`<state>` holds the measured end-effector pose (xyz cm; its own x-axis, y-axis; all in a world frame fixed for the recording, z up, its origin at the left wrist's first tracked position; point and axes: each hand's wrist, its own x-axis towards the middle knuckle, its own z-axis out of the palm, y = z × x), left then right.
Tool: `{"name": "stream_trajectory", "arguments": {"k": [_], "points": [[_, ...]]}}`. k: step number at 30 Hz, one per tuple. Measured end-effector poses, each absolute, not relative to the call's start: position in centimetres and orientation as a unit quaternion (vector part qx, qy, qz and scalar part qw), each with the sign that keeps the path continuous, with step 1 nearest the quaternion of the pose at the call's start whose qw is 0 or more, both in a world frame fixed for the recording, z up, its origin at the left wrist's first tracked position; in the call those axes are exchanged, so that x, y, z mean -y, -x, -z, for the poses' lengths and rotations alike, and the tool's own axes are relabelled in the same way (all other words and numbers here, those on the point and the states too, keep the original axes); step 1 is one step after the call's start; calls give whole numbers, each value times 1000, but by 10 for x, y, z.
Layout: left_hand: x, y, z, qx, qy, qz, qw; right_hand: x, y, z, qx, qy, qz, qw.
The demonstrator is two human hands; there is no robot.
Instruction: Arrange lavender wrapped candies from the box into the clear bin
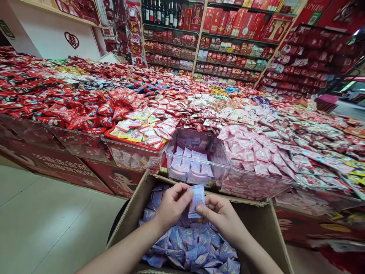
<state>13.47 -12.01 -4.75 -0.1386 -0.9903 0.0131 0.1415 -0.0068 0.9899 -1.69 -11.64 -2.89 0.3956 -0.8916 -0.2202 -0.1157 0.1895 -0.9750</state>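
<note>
A small lilac candy packet point(197, 199) is held upright between my two hands, above an open cardboard box point(253, 219). My left hand point(173, 201) pinches its left edge with thumb and fingers. On its lower right, my right hand point(219, 213) grips it, the thumb lying across the front. Many similar purple packets point(194, 247) lie loose inside the box below. Just beyond the box's far edge, a clear plastic bin point(219, 169) holds lilac packets point(189, 164) standing in neat rows, filling only part of it.
Neighbouring bins are heaped with red packets point(94, 114), white and yellow packets point(142, 129) and pink packets point(256, 148). Shelves with bottles point(159, 13) and red gift boxes point(239, 23) line the back. Tiled floor point(51, 217) lies at the left.
</note>
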Motion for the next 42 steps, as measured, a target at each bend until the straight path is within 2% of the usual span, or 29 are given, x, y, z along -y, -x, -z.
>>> {"name": "stream_trajectory", "arguments": {"k": [4,9,13,16,20,21,23,24,26,30,38,42], "points": [[121,-131,50,504,-418,565,503,115,21,29,-457,524,344,631],[118,-129,48,505,-393,587,496,110,19,36,-476,545,347,597],[115,-130,47,476,-392,583,529,105,24,22,-491,653,315,483],[113,-132,48,460,-371,592,548,113,34,-11,-485,714,327,385],[110,-133,45,493,-402,582,507,165,36,-64,-496,702,382,340],[109,-133,44,520,-414,565,489,184,31,-72,-505,695,374,350],[107,-132,42,598,-432,502,451,223,17,-76,-539,643,331,432],[106,-132,43,643,-430,464,432,242,7,-72,-571,592,289,490],[105,-129,47,723,-398,407,392,273,-15,-57,-610,541,224,535],[115,-130,61,750,-369,439,328,310,-54,-18,-674,492,124,538],[180,-196,63,677,-463,448,356,330,-79,21,-685,482,25,546],[170,-187,66,677,-455,465,344,330,-77,28,-675,494,-11,548]]}}
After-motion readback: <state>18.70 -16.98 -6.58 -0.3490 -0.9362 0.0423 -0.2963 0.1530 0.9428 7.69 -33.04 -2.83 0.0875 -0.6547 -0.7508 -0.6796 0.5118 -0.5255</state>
